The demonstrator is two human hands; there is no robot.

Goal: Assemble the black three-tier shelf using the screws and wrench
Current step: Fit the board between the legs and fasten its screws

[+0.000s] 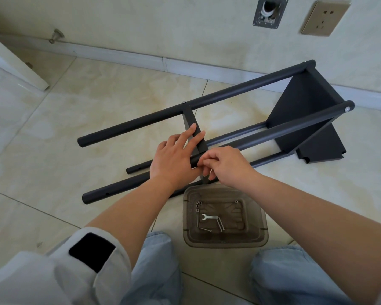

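Fingers of the left hand laid straight and slightly spread, pressed flat against the middle shelf panel to steady it. Fingers of the right hand curled together at the joint between that panel and the near pole, apparently pinching a small fastener; fastener itself hidden. Head view, assembly: black three-tier shelf lying on its side on the tiled floor, close to the wall. Four poles counted. Two panels fitted: one at the far end, one at mid-length; third tier not yet mounted. Handling, judged: steel tube and sheet, stiff, moderately light, painted finish smooth and liable to slip; unbolted frame liable to rack. Best hold: on a pole close to a joint, or flat against a panel as at present. Head view, parts: translucent tray on the floor between the knees, holding one flat wrench, about four long screws and about five small nuts; exact counts uncertain at this size.
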